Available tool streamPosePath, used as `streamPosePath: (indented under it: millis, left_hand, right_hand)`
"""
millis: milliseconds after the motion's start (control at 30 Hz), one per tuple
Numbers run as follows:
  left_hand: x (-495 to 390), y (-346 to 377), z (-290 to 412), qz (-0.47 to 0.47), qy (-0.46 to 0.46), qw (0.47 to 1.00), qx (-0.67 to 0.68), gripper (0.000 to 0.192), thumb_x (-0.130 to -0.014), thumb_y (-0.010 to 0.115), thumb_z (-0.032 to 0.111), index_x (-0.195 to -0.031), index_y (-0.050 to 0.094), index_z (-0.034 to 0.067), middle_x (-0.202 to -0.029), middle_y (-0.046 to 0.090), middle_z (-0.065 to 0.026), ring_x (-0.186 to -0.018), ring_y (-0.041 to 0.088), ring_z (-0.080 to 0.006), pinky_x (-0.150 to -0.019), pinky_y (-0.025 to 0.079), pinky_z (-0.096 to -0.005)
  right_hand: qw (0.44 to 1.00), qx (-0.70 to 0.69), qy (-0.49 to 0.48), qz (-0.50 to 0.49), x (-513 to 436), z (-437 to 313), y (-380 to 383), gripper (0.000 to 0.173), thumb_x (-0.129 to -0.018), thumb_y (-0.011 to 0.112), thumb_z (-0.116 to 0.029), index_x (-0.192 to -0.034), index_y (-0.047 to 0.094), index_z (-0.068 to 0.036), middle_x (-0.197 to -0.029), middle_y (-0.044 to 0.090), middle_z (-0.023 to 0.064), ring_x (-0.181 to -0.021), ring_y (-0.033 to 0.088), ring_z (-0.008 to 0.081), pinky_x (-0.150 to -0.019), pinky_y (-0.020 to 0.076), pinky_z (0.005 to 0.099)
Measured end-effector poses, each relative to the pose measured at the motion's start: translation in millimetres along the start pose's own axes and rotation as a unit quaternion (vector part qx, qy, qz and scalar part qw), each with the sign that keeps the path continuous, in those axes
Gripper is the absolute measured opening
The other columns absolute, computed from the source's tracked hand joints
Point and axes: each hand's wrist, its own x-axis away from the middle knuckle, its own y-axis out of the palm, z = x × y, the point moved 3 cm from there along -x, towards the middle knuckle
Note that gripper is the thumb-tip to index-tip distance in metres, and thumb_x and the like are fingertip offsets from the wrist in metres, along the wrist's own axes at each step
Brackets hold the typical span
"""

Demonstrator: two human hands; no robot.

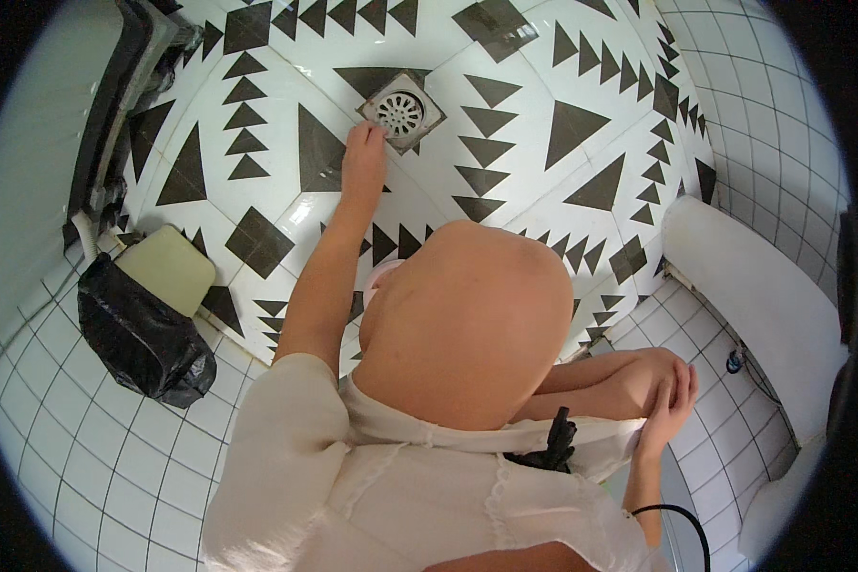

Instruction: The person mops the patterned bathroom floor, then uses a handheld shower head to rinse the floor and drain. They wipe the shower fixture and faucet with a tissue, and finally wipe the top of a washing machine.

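A square metal floor drain (432, 114) is set in the white floor with dark triangles and squares. Its round slotted strainer (400, 114) shows a dark crescent along the upper right edge. The fingertips of my left hand (365, 143) are at the drain's lower left side, by the strainer. Whether they grip it is hidden by the hand itself. At the right, my right hand (671, 409) rests over my bent knee (651, 372), fingers draped down and nothing in them. My other bent knee (472, 322) fills the middle of the view.
At the left stand a pale yellow-green plastic container (168, 268) and a black plastic bag (143, 332). A white curved fixture (743, 286) runs along the right tiled wall (765, 93). A pink object (379, 275) shows partly beside my knee. A black cable (686, 516) loops near my right arm.
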Motion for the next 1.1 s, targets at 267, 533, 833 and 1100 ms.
streamPosePath:
  millis: [267, 533, 833, 1100]
  left_hand:
    - [-20.1, 4.1, 2.7, -0.059, 0.011, 0.998, -0.012, 0.013, -0.082, 0.057, 0.002, -0.094, 0.061, 0.000, -0.097, 0.055, -0.0119, -0.098, 0.054, -0.0301, -0.083, 0.047, -0.0380]
    - [-0.5, -73.2, 31.5, 0.077, -0.146, 0.978, 0.126, 0.013, -0.081, 0.061, -0.003, -0.092, 0.065, 0.002, -0.093, 0.061, -0.0090, -0.080, 0.059, -0.0194, -0.071, 0.049, -0.0286]
    - [80.9, -334.9, 99.1, 0.211, -0.143, 0.960, -0.112, 0.019, -0.075, 0.064, -0.008, -0.090, 0.065, 0.004, -0.095, 0.062, -0.0087, -0.082, 0.061, -0.0214, -0.074, 0.050, -0.0302]
    - [193.1, -523.2, -39.9, 0.124, -0.286, 0.844, -0.437, 0.035, -0.081, 0.068, 0.029, -0.094, 0.065, -0.004, -0.085, 0.067, -0.0169, -0.080, 0.065, -0.0304, -0.074, 0.050, -0.0373]
  right_hand:
    - [0.999, -0.048, 0.011, 0.003, 4.2, 8.7, 1.0, 0.032, -0.088, 0.056, -0.017, -0.118, 0.062, -0.007, -0.138, 0.045, 0.0127, -0.125, 0.043, 0.0314, -0.105, 0.0329, 0.0388]
    - [1.000, -0.008, 0.002, 0.001, -3.9, 5.4, 2.8, 0.031, -0.090, 0.055, -0.018, -0.117, 0.062, -0.007, -0.137, 0.045, 0.0148, -0.125, 0.042, 0.0314, -0.105, 0.0316, 0.0390]
    - [0.995, -0.015, -0.073, -0.063, -26.2, 10.4, 9.3, 0.031, -0.091, 0.055, -0.021, -0.115, 0.062, -0.002, -0.133, 0.048, 0.0194, -0.121, 0.046, 0.0333, -0.104, 0.0335, 0.0412]
    - [0.960, -0.109, -0.198, -0.168, -3.4, -60.2, -49.3, 0.015, -0.077, 0.062, -0.010, -0.090, 0.069, -0.007, -0.116, 0.058, 0.0174, -0.108, 0.054, 0.0362, -0.095, 0.0415, 0.0413]
